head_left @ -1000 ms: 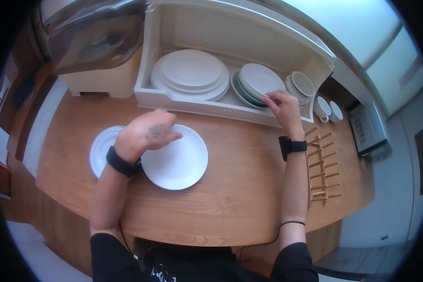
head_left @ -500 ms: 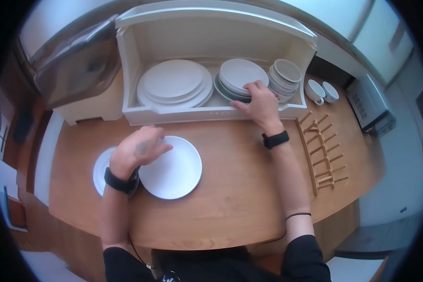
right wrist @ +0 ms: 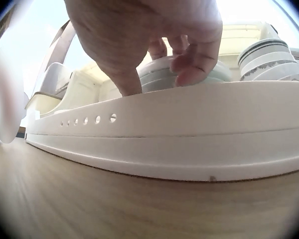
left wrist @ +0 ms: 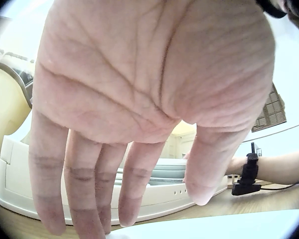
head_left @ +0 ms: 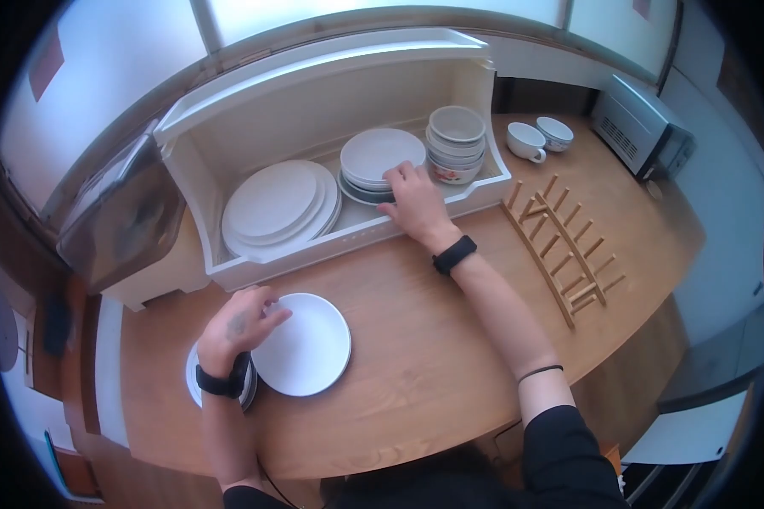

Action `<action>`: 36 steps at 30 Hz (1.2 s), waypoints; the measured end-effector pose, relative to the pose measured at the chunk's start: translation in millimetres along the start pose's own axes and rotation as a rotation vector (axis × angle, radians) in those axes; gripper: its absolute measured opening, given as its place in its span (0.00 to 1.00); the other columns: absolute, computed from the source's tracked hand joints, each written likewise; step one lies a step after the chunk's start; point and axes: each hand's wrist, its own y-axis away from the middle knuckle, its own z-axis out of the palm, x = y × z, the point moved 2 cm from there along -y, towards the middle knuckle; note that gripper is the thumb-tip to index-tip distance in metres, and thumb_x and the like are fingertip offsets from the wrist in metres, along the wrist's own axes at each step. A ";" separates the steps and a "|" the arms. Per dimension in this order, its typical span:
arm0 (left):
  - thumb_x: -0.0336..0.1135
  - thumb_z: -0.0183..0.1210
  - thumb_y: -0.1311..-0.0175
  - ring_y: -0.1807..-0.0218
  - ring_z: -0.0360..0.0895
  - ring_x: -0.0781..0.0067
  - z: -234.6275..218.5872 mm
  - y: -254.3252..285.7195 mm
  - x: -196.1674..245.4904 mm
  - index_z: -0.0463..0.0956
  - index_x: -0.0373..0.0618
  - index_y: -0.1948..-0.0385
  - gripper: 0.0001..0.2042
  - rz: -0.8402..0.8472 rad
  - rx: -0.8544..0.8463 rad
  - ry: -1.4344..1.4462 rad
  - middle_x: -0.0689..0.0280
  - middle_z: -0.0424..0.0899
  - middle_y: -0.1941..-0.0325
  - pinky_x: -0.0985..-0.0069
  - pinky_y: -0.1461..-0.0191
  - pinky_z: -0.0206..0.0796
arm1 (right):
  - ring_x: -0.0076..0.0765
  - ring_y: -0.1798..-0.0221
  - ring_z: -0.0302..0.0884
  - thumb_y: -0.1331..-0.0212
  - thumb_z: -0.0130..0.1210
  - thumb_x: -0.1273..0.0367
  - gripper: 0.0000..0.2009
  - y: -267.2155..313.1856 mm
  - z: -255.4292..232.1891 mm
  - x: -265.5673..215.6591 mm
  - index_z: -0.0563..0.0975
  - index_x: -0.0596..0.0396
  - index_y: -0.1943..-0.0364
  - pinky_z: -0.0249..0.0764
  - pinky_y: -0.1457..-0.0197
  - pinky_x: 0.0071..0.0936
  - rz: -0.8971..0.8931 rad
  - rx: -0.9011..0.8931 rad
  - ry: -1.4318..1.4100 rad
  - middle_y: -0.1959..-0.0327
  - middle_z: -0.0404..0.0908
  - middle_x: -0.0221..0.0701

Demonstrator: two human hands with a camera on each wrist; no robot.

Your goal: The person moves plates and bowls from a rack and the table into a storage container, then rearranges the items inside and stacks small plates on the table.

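In the head view my left hand (head_left: 236, 327) hovers by the upper left edge of a round white plate (head_left: 310, 352) on the table. Its fingers hang down with nothing held, as the left wrist view also shows. Another plate (head_left: 193, 383) shows partly beneath that wrist. My right hand (head_left: 418, 204) reaches over the front lip of a cream dish cabinet (head_left: 289, 269) to a stack of white plates with green-grey dishes below (head_left: 378, 153). Its bent fingers touch the stack's front rim, and the thumb is spread apart from them. The right wrist view shows thumb and fingers behind the lip.
Larger white plates (head_left: 273, 202) and a stack of bowls (head_left: 457, 125) flank that stack inside the cabinet. A wooden peg rack (head_left: 560, 254), two cups (head_left: 526, 141) and a silver appliance (head_left: 638, 127) stand to the right. A lidded container (head_left: 157, 267) is at the left.
The head view has turned rightward. My right hand has shifted from the stack's right edge to its front rim, its thumb spreading from the fingers. My left hand stays over the plate.
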 end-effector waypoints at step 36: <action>0.27 0.63 0.55 0.59 0.78 0.57 53.9 15.3 -41.3 0.78 0.46 0.71 0.07 0.588 0.521 0.046 0.61 0.79 0.66 0.65 0.58 0.73 | 0.23 0.78 0.81 0.38 0.66 0.59 0.15 30.3 5.8 -101.0 0.84 0.59 0.59 0.75 0.74 0.24 -0.035 -1.386 -0.576 0.78 0.84 0.29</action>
